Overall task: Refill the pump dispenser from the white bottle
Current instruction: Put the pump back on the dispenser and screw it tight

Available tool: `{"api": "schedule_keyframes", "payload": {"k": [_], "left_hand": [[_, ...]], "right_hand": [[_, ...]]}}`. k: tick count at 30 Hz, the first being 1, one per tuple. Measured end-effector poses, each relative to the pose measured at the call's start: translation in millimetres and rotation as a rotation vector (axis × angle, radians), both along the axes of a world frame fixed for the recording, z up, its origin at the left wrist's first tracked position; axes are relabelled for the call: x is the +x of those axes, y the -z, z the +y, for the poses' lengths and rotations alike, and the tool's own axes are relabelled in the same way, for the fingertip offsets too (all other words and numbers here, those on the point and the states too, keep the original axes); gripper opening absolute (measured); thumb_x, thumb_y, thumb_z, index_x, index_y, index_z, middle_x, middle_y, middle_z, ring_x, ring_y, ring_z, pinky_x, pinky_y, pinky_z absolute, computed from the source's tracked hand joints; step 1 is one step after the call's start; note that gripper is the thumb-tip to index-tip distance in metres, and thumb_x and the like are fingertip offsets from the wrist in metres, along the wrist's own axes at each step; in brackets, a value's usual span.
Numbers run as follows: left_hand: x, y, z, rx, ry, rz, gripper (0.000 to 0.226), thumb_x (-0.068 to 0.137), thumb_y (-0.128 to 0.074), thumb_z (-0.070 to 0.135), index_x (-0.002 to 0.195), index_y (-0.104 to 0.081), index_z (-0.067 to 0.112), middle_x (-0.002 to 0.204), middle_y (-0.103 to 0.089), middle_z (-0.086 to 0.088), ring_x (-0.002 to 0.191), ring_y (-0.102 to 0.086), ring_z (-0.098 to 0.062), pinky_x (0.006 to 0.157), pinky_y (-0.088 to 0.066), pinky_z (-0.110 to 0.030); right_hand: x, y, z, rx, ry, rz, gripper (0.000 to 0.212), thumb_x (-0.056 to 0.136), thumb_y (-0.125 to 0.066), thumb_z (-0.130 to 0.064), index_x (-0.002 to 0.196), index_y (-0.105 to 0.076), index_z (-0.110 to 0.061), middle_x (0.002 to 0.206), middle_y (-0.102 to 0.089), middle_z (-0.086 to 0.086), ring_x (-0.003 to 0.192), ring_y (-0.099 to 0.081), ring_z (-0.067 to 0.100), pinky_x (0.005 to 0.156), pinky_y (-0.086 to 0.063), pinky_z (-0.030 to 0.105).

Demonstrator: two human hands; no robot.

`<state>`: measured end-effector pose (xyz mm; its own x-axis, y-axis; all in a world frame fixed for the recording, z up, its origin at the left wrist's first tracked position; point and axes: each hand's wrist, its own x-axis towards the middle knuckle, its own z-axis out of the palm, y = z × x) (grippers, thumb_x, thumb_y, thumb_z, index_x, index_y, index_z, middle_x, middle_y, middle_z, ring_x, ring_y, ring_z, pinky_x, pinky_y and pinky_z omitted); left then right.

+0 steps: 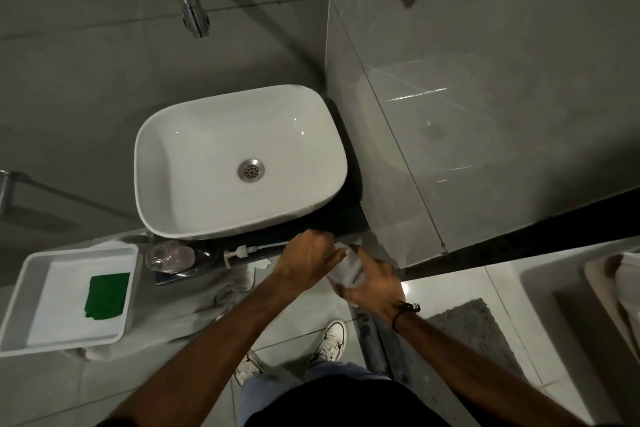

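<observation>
Both hands meet on the white bottle [347, 269], near right of the sink [194, 204]: right hand [375, 284] wraps its body, left hand [304, 260] clamps its top, probably uncapping. Left, the dispenser [169, 257] lies open, pump [237, 252] beside it. Pouring and re-capping remain.

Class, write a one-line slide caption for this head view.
Both hands, left hand and right hand, hold the white bottle below the sink; pump head lies detached.

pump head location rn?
Head view: the pump head lies on the counter edge below the sink, between the clear dispenser bottle and the left hand.
</observation>
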<state>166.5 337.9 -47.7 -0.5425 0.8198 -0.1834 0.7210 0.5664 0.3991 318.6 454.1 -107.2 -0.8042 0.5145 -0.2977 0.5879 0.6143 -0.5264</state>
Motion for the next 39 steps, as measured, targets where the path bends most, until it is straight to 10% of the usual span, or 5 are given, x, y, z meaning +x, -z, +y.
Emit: {"api": "schedule_keyframes", "payload": {"k": [5, 12, 18, 23, 39], "left_hand": [[0, -4, -4, -0.242, 0.021, 0.113, 0.056, 0.100, -0.037, 0.061, 0.114, -0.065, 0.014, 0.117, -0.067, -0.012, 0.107, -0.064, -0.028, 0.090, -0.049, -0.036], [-18, -23, -26, 0.012, 0.297, -0.104, 0.050, 0.081, -0.075, 0.034, 0.127, -0.057, 0.024, 0.123, -0.056, 0.000, 0.109, -0.055, -0.019, 0.088, -0.051, -0.036], [-9, -19, -36, 0.029, 0.106, 0.022, 0.032, 0.093, -0.056, 0.048, 0.111, -0.055, 0.021, 0.106, -0.068, -0.002, 0.094, -0.068, -0.023, 0.069, -0.045, -0.027], [-12, -26, -44, 0.004, 0.259, -0.041, 0.061, 0.081, -0.069, 0.031, 0.138, -0.050, 0.028, 0.139, -0.052, 0.001, 0.126, -0.048, -0.020, 0.096, -0.050, -0.038], [-4, -28, -40, -0.116, 0.241, -0.069, 0.034, 0.101, -0.054, 0.032, 0.122, -0.057, 0.005, 0.125, -0.062, -0.015, 0.110, -0.062, -0.028, 0.091, -0.051, -0.035]], "right_hand": [[-6, -5, -2, 0.106, -0.140, 0.061, 0.080, 0.063, -0.064, -0.066, 0.134, -0.036, -0.042, 0.108, -0.069, -0.007, 0.092, -0.068, 0.017, 0.078, -0.053, 0.028], [-5, -10, -9, 0.201, -0.115, 0.162, 0.085, 0.053, -0.082, -0.062, 0.127, -0.052, -0.032, 0.091, -0.073, -0.006, 0.073, -0.070, 0.016, 0.065, -0.052, 0.022], [-10, -14, -16, 0.139, -0.130, 0.108, 0.084, 0.060, -0.069, -0.067, 0.135, -0.042, -0.038, 0.105, -0.072, -0.005, 0.088, -0.069, 0.019, 0.077, -0.054, 0.028], [-8, -12, -20, 0.130, -0.121, 0.074, 0.087, 0.063, -0.077, -0.065, 0.137, -0.046, -0.032, 0.112, -0.069, -0.002, 0.097, -0.067, 0.023, 0.086, -0.053, 0.034], [-6, -7, -26, 0.072, -0.146, 0.011, 0.090, 0.063, -0.077, -0.064, 0.138, -0.039, -0.032, 0.117, -0.066, -0.002, 0.103, -0.064, 0.023, 0.088, -0.050, 0.033]]}}
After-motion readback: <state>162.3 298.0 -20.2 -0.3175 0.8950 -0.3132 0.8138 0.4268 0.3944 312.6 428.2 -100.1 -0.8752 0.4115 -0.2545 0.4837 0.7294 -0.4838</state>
